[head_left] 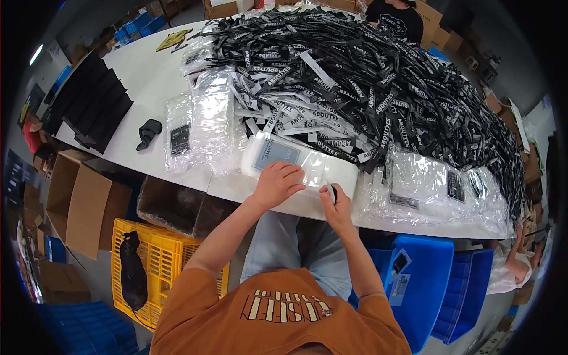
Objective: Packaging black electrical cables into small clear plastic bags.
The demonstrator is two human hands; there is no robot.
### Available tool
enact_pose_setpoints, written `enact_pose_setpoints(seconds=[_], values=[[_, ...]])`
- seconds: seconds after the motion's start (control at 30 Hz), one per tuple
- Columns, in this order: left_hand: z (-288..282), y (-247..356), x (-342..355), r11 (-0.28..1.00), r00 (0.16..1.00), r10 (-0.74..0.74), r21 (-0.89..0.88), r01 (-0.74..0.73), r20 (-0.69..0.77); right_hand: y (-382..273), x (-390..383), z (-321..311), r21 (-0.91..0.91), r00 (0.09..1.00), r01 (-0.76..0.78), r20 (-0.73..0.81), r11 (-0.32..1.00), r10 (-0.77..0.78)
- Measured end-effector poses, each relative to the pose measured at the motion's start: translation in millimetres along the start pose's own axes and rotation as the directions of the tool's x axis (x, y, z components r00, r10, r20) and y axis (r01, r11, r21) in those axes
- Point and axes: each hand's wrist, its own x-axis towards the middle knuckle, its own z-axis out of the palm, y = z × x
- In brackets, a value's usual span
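Observation:
My left hand (278,183) rests on a long white stack of clear packages (316,163) with a grey printed label, its fingers spread over the near part. At the stack's near edge, my right hand (336,207) pinches a small dark-and-white strip (331,193). Just beyond lies a huge heap of black and white printed strips (367,83). Piles of clear plastic packages flank the stack on the left (210,112) and right (423,177).
The white table (124,47) holds black folded panels (97,100) and a dark band (148,133). Below are cardboard boxes (83,207), a yellow crate (177,245) and blue bins (420,290). Other people appear at far left (32,133), top (393,23) and right (509,272).

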Motion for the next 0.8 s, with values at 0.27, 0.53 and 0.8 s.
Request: enact_pose_setpoints(seconds=[0.27, 0.53, 0.8], values=[[6, -7, -6, 0.964, 0.978, -0.186, -0.212, 0.163, -0.096, 0, 4, 2, 0.418, 0.982, -0.188, 0.076, 0.889, 0.173], [6, -4, -5, 0.973, 0.98, -0.155, -0.194, 0.129, -0.127, -13, 5, -6, 0.571, 0.949, -0.307, 0.241, 0.761, 0.202], [8, -4, -4, 0.981, 0.981, -0.123, -0.168, 0.097, -0.152, -13, 7, 6, 0.407, 0.875, -0.465, 0.348, 0.787, 0.337]])
